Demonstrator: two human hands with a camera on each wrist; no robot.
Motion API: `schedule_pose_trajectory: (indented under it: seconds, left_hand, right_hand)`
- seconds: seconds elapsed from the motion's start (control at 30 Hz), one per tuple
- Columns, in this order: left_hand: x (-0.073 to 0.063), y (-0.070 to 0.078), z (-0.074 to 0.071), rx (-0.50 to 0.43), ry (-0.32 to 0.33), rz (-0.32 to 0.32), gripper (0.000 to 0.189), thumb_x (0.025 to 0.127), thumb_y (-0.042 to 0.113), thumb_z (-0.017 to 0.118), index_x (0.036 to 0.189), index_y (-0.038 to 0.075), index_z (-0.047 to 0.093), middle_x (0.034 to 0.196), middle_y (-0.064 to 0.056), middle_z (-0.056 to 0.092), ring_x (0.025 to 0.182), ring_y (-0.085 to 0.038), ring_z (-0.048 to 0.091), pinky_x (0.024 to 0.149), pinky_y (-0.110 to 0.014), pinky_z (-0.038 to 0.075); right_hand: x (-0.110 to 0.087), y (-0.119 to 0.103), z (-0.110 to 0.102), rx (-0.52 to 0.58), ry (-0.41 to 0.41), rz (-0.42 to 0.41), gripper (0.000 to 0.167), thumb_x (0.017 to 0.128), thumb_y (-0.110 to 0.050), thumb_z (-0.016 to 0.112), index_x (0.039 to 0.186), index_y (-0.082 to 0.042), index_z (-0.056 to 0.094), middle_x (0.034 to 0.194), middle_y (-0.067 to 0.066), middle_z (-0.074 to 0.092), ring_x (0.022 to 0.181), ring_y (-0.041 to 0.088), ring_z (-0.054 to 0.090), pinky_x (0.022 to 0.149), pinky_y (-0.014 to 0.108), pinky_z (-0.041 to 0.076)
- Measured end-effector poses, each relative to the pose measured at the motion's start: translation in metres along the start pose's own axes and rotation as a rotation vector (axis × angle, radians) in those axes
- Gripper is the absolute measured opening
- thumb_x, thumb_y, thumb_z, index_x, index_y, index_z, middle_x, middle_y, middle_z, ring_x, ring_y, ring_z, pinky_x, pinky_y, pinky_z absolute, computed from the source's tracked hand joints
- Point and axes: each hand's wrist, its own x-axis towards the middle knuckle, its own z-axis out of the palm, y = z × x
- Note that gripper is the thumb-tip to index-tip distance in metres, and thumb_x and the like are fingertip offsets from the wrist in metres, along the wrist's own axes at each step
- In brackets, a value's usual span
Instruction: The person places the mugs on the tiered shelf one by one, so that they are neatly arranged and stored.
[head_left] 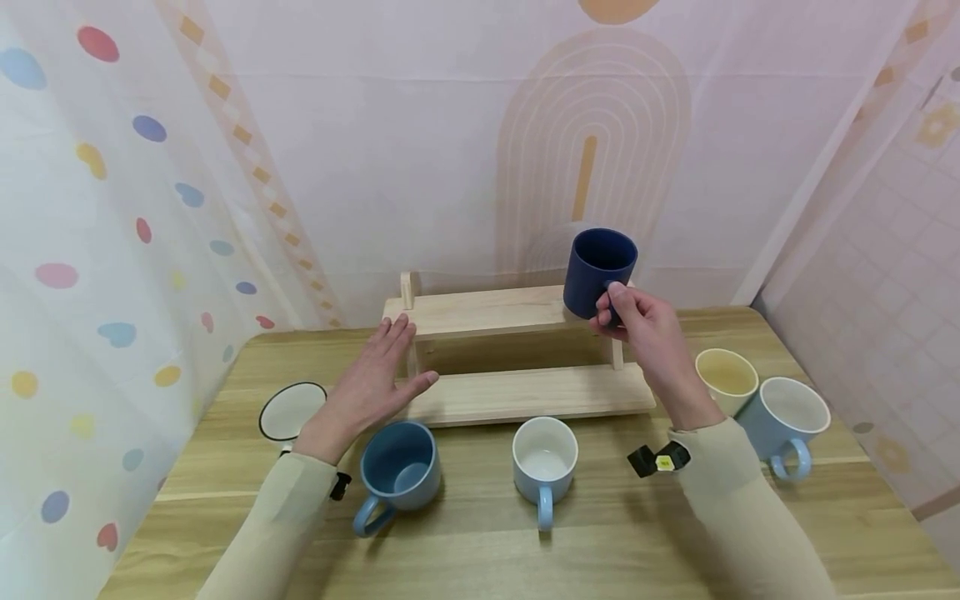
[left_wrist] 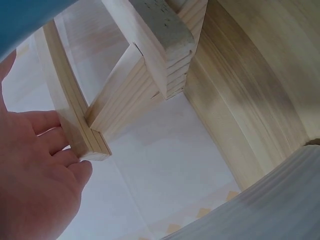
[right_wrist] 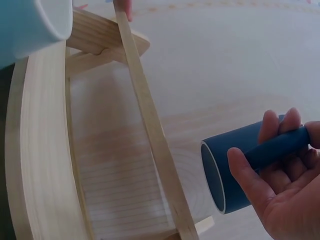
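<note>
A navy blue mug [head_left: 587, 279] is held by its handle in my right hand [head_left: 654, 335], over the right end of a two-tier wooden rack's upper shelf [head_left: 487, 312]. The right wrist view shows the mug [right_wrist: 231, 172] apart from the shelf edge, fingers around its handle. My left hand [head_left: 365, 390] rests at the rack's left end, fingers extended and thumb spread; in the left wrist view its fingertips touch the upper board [left_wrist: 75, 122]. Below that hand stands a teal-blue mug [head_left: 401, 467]. A light blue mug with a white inside [head_left: 545, 458] stands before the lower shelf [head_left: 525, 394].
Left of my left hand is a white dark-rimmed mug [head_left: 292, 411], partly hidden by the arm. Beyond my right forearm stand a yellow cup [head_left: 726, 375] and another light blue mug [head_left: 787, 417]. A patterned curtain [head_left: 420, 167] hangs behind the wooden table [head_left: 480, 550].
</note>
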Motion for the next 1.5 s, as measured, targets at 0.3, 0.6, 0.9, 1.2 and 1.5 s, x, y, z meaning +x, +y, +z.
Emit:
schedule_pose_trajectory:
  seconds: [0.3, 0.6, 0.9, 1.2, 1.5]
  left_hand:
    - [0.001, 0.001, 0.001, 0.007, -0.012, -0.010, 0.094, 0.100, 0.065, 0.051, 0.164, 0.003, 0.021, 0.173, -0.015, 0.010, 0.159, -0.035, 0.002, 0.125, -0.057, 0.016]
    - [0.003, 0.001, 0.000, 0.004, -0.012, -0.002, 0.094, 0.100, 0.065, 0.052, 0.164, 0.002, 0.021, 0.173, -0.016, 0.010, 0.159, -0.035, 0.003, 0.125, -0.057, 0.017]
    - [0.002, 0.002, 0.001, 0.010, -0.004, 0.006, 0.094, 0.101, 0.063, 0.053, 0.164, 0.001, 0.022, 0.172, -0.017, 0.012, 0.159, -0.035, 0.004, 0.126, -0.056, 0.016]
    - [0.002, 0.003, 0.000, 0.009, -0.008, 0.008, 0.094, 0.101, 0.063, 0.053, 0.164, 0.001, 0.022, 0.172, -0.017, 0.012, 0.159, -0.036, 0.005, 0.126, -0.055, 0.016]
    - [0.002, 0.001, 0.000, 0.012, 0.003, 0.021, 0.093, 0.101, 0.063, 0.053, 0.163, 0.000, 0.022, 0.172, -0.017, 0.013, 0.159, -0.036, 0.005, 0.126, -0.055, 0.016]
  right_hand:
    - [0.015, 0.003, 0.006, 0.002, 0.023, 0.012, 0.043, 0.109, -0.036, 0.053, 0.099, 0.005, 0.062, 0.083, 0.002, 0.063, 0.082, 0.014, 0.070, 0.083, 0.024, 0.060]
    - [0.025, 0.008, 0.009, 0.045, 0.004, 0.012, 0.042, 0.110, -0.032, 0.052, 0.101, 0.009, 0.060, 0.080, 0.000, 0.062, 0.079, 0.012, 0.068, 0.083, 0.024, 0.060]
    - [0.031, 0.014, 0.010, 0.040, 0.014, 0.015, 0.044, 0.110, -0.031, 0.051, 0.101, 0.012, 0.060, 0.080, 0.000, 0.062, 0.077, 0.013, 0.068, 0.080, 0.025, 0.061]
    - [0.032, 0.016, 0.013, 0.019, 0.031, 0.053, 0.044, 0.110, -0.032, 0.052, 0.100, 0.011, 0.062, 0.092, 0.003, 0.060, 0.077, 0.007, 0.065, 0.080, 0.023, 0.060]
    - [0.033, 0.020, 0.016, 0.011, 0.039, 0.062, 0.044, 0.110, -0.030, 0.051, 0.101, 0.011, 0.063, 0.084, -0.001, 0.064, 0.078, 0.008, 0.065, 0.080, 0.022, 0.060]
